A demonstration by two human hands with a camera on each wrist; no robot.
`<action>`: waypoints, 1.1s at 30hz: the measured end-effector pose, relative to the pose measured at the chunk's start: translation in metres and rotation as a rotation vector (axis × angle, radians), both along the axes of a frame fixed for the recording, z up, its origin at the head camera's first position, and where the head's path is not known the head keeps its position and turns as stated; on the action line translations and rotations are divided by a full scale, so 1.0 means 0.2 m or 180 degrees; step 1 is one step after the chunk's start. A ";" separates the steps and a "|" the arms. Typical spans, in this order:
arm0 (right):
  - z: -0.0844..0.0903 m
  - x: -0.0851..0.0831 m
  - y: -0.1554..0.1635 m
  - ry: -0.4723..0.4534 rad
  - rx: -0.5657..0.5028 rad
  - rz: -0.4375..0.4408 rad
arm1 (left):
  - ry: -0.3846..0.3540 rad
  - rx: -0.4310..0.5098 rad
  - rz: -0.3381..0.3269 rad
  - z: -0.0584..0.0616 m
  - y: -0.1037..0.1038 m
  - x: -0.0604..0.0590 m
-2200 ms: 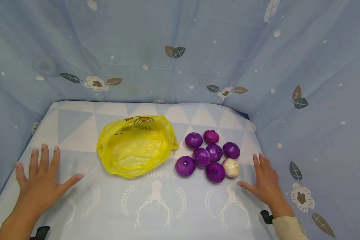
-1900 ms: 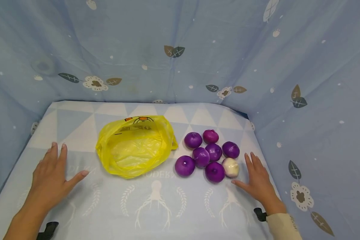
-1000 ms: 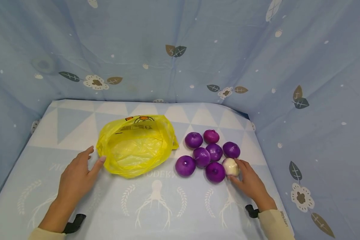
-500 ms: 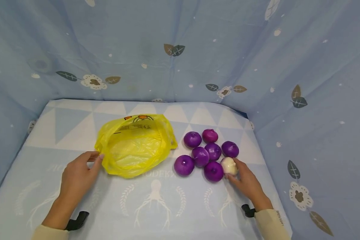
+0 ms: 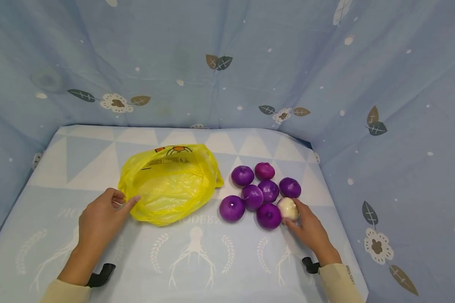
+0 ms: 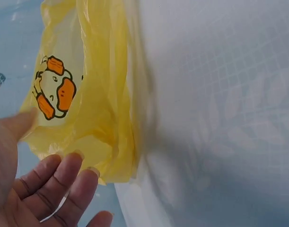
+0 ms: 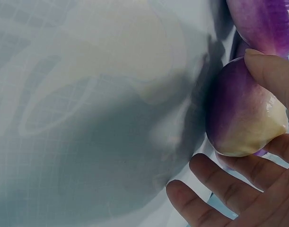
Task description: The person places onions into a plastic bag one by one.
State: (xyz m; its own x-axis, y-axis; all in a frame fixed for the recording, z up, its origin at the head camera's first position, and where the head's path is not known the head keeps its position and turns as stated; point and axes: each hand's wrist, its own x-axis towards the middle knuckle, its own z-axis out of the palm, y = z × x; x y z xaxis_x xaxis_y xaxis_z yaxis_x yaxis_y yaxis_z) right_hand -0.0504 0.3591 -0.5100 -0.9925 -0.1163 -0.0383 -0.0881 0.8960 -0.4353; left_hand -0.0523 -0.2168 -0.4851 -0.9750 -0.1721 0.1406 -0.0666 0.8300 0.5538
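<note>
My left hand [image 5: 103, 216] is at the left side of a thin yellow plastic bag [image 5: 167, 214] lying with its mouth open. Its thumb reaches over the bag's rim, while the loosely bent fingers [image 6: 78, 182] stay on the outer side; a gap shows between thumb and fingers in the left wrist view. At the right, my right hand [image 5: 310, 227] holds a glossy purple-and-cream onion [image 5: 288, 209] between thumb and fingers. This onion [image 7: 241, 113] still sits at the edge of a cluster of purple onions [image 5: 252, 198], close against one onion [image 5: 268, 216].
A pale patterned cloth [image 5: 195, 261] covers the table. Blue printed curtains [image 5: 167, 63] rise behind it and along both sides. The bag stands left of the onions, with a strip of cloth between them.
From wide apart, both hands have moved inward. The left has reached the bag's rim, its thumb now over it; the right has come to the cream-ended onion and taken hold of it.
</note>
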 end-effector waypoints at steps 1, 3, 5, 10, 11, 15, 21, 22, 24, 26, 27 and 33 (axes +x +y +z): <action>0.00 0.00 0.00 -0.0004 -0.0002 0.0002 | 0.0043 -0.0028 -0.0003 0.00 0.00 0.00; 0.00 0.00 -0.01 -0.0011 -0.0008 0.0000 | 0.0167 -0.0076 -0.0019 -0.01 0.00 -0.01; 0.00 0.00 -0.01 -0.0025 0.0001 -0.0008 | 0.0310 -0.0106 -0.0043 -0.01 0.00 -0.01; 0.00 0.00 -0.01 -0.0041 0.0028 -0.0055 | 0.0485 -0.0048 -0.0096 -0.02 -0.01 -0.01; 0.00 0.00 -0.01 -0.0037 0.0018 -0.0062 | 0.0495 -0.0036 -0.0099 -0.02 -0.01 -0.01; -0.01 0.00 -0.02 0.0015 -0.0057 -0.0064 | 0.0472 0.0013 -0.0109 -0.02 0.00 -0.01; -0.01 0.00 -0.02 0.0061 -0.0169 -0.0090 | 0.0356 0.0054 -0.0175 -0.01 0.01 -0.02; -0.01 0.00 -0.02 0.0065 -0.0184 -0.0096 | 0.0357 0.0061 -0.0188 -0.01 0.01 -0.02; 0.00 0.01 -0.02 0.0078 -0.0208 -0.0106 | 0.0392 0.0075 -0.0198 -0.01 0.02 -0.02; 0.01 0.01 -0.03 0.0092 -0.0230 -0.0118 | 0.0442 0.0093 -0.0191 -0.01 0.02 -0.02; 0.02 0.01 -0.03 0.0104 -0.0249 -0.0120 | 0.0468 0.0099 -0.0182 -0.01 0.02 -0.02; 0.08 0.01 -0.04 0.0200 -0.0358 -0.0112 | 0.0495 0.0138 -0.0136 -0.01 0.02 -0.01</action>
State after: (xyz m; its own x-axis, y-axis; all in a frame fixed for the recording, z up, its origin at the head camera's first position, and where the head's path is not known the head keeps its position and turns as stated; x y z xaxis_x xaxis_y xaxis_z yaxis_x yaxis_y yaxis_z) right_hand -0.0476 0.3519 -0.4932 -0.9961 -0.0813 0.0355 -0.0878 0.8447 -0.5279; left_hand -0.0550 -0.2123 -0.4865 -0.9486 -0.1403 0.2837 0.0574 0.8052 0.5902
